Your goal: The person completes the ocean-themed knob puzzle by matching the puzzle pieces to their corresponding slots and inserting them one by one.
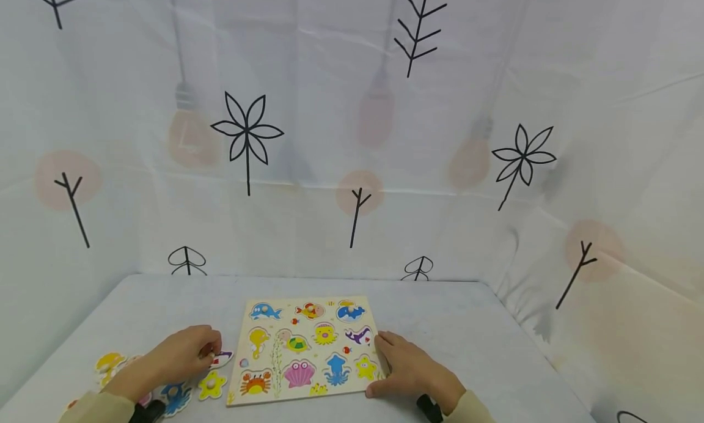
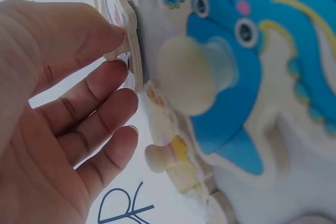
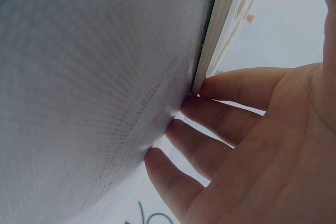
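Purple piece (image 1: 222,359): pinching with left hand (image 1: 178,356), just left of board (image 1: 297,392); bracing it at right with spread right hand (image 1: 411,368), ideally pressing gently.

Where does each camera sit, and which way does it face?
Head: worn on the head, facing forward and down; puzzle board, left hand, right hand and sleeves show.
Left wrist: worn there, facing that hand and a blue piece.
Right wrist: worn there, facing that hand at the board's edge.
Head and left wrist share the pinched piece.
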Action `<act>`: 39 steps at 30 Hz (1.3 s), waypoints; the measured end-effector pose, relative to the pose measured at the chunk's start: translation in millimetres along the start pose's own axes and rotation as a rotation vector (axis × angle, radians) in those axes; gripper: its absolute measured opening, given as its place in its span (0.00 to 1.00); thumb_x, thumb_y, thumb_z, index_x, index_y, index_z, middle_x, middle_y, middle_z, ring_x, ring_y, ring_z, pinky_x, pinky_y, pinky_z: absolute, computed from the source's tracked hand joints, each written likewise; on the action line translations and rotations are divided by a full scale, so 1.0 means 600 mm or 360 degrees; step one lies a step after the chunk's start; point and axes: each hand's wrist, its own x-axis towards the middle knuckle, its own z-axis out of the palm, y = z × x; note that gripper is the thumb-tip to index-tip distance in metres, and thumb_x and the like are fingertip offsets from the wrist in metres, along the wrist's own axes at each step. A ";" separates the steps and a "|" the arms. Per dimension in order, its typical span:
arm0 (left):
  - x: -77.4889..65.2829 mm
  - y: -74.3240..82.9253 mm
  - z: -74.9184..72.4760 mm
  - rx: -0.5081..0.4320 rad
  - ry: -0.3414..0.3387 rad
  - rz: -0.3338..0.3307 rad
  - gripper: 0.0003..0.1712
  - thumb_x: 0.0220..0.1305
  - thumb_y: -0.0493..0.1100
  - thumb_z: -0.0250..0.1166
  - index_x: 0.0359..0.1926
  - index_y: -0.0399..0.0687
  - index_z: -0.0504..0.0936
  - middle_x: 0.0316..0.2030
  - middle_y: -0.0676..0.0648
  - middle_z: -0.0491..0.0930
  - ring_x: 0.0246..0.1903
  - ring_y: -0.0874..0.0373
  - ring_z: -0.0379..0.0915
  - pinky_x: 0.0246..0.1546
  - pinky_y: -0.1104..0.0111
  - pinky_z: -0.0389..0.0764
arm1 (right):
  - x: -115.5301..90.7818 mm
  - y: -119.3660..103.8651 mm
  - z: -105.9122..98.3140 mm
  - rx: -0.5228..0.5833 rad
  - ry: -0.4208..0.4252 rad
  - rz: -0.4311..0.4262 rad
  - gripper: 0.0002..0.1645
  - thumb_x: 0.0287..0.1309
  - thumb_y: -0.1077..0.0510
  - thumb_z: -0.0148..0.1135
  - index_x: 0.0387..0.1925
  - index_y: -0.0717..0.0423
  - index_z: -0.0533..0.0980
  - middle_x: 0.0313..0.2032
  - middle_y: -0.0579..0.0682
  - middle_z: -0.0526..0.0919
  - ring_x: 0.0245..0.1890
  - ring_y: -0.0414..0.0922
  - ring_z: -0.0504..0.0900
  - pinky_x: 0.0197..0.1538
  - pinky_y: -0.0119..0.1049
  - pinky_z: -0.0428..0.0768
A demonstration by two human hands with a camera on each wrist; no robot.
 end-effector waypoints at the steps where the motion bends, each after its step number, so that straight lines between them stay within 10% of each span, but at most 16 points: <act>1: 0.000 0.001 -0.001 0.0004 0.0005 0.0005 0.07 0.48 0.39 0.65 0.25 0.56 0.75 0.22 0.54 0.68 0.26 0.59 0.64 0.31 0.66 0.69 | 0.000 0.000 0.000 -0.0002 0.0003 -0.0006 0.65 0.24 0.21 0.61 0.64 0.51 0.59 0.63 0.51 0.60 0.61 0.53 0.59 0.58 0.55 0.59; 16: 0.028 0.043 -0.007 0.0103 0.0119 0.0199 0.08 0.49 0.42 0.65 0.24 0.60 0.73 0.21 0.59 0.67 0.25 0.64 0.63 0.27 0.70 0.67 | -0.002 0.004 0.002 -0.0004 0.0014 -0.0026 0.65 0.24 0.21 0.60 0.64 0.50 0.59 0.64 0.51 0.59 0.62 0.53 0.58 0.58 0.55 0.59; 39: 0.095 0.145 0.023 0.0135 0.0180 0.0771 0.04 0.53 0.42 0.61 0.26 0.56 0.74 0.22 0.61 0.67 0.24 0.67 0.62 0.26 0.73 0.66 | 0.002 0.004 0.001 0.0024 -0.0011 0.0002 0.66 0.23 0.20 0.60 0.64 0.49 0.59 0.64 0.50 0.58 0.62 0.53 0.58 0.58 0.56 0.58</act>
